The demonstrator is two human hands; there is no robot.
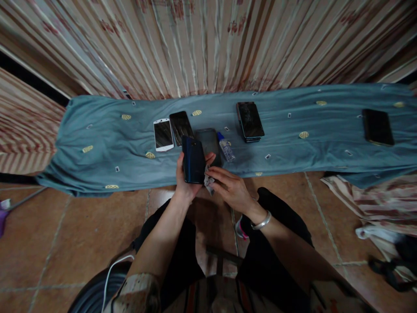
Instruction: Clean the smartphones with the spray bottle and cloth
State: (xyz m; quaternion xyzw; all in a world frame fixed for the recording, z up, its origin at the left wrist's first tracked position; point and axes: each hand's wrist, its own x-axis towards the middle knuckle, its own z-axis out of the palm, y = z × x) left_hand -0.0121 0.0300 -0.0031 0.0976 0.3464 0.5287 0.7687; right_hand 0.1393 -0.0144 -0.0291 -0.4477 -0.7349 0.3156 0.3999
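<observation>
Head view: dark phone point(193, 160) lies inside left grip point(186, 188)

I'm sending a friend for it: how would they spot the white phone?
On the teal cloth, look left of and beyond the dark phone in the left hand. The white phone lies beside a black phone; its white frame sets it apart.

4 single phones point(163, 135) point(181, 126) point(193, 161) point(378, 127), 1 phone stack point(250, 120) (count unclear), 1 bottle point(226, 148), 1 grey tray point(211, 138), 1 wipe point(209, 181), 1 bracelet point(262, 221).
</observation>
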